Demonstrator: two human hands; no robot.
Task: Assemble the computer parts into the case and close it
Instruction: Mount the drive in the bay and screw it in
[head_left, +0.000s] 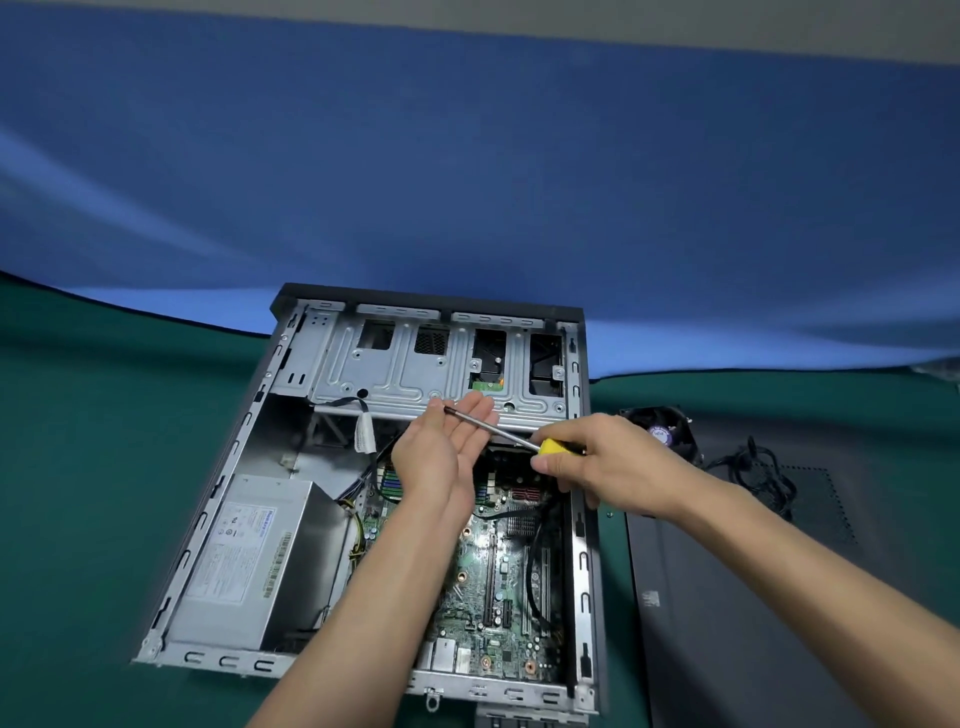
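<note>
An open computer case (244, 467) lies on its side on the green table. Inside it sit a green motherboard (483, 587), a silver power supply (249, 561) at the left and a metal drive cage (415, 374) at the far end. My right hand (597, 457) grips the yellow handle of a screwdriver (553, 448). Its steel shaft points left, and its tip lies against the straight fingers of my left hand (447, 447), which is held palm-up over the motherboard near the drive cage.
A black side panel (753, 597) lies flat to the right of the case. A black fan (665, 428) with a purple label and a coiled black cable (758, 467) sit beyond it. A blue backdrop rises behind the table.
</note>
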